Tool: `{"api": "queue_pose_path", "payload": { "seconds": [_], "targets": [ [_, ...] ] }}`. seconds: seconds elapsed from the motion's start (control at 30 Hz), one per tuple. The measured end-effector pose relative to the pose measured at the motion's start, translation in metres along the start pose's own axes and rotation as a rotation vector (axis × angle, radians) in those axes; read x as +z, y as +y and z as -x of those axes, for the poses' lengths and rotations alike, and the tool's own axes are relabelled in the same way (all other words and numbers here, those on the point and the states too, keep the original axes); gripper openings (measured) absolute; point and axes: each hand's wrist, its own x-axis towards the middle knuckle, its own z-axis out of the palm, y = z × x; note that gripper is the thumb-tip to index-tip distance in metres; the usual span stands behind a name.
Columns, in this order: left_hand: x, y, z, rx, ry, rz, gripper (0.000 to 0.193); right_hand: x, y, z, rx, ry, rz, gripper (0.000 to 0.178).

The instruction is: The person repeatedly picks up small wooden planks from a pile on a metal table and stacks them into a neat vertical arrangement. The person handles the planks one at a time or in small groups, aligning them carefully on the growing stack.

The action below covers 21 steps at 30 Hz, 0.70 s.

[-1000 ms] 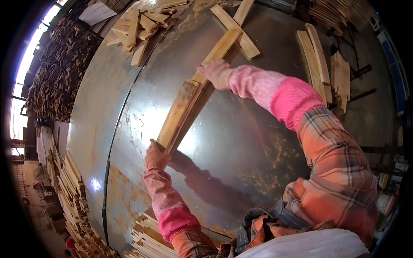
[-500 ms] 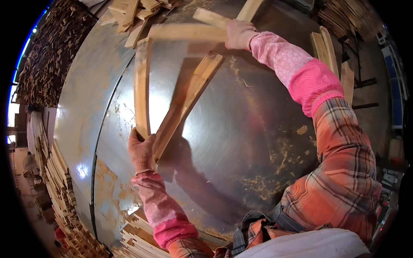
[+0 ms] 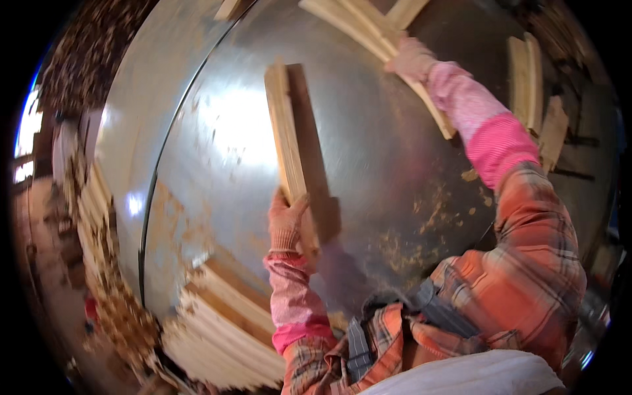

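Note:
Both my hands wear pinkish-orange knit gloves. My left hand is closed round the near end of a pair of narrow wooden slats, which lie together side by side and point away from me over the metal table. Farther off to the right, my right hand grips a pale wooden slat, whose near end sticks out toward me below the hand. Next to that hand, more loose slats cross at the far edge of the picture. The fingertips of the right hand are partly hidden.
A shiny metal table with dusty patches has a dark seam on its left. A stack of slats sits at the near left. Upright slats stand at the right edge. Wood piles rise beyond the table's left.
The slat that lay slanted beside my left hand's slat is now together with it in that hand. My right hand's slat has swung from pointing left to pointing toward me.

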Motion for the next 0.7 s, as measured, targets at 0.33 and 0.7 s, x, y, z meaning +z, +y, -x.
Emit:
{"api": "queue_pose_path", "payload": {
  "seconds": [0.33, 0.7],
  "targets": [
    [0.027, -0.127, 0.148, -0.255, 0.324, 0.976, 0.038, 0.095, -0.089, 0.279, -0.239, -0.769, -0.761, 0.073],
    [0.03, -0.09, 0.142, -0.371, 0.71, -0.418, 0.101, 0.112, -0.141, 0.356, -1.003, -1.121, 0.355, 0.062]
  ]
}}
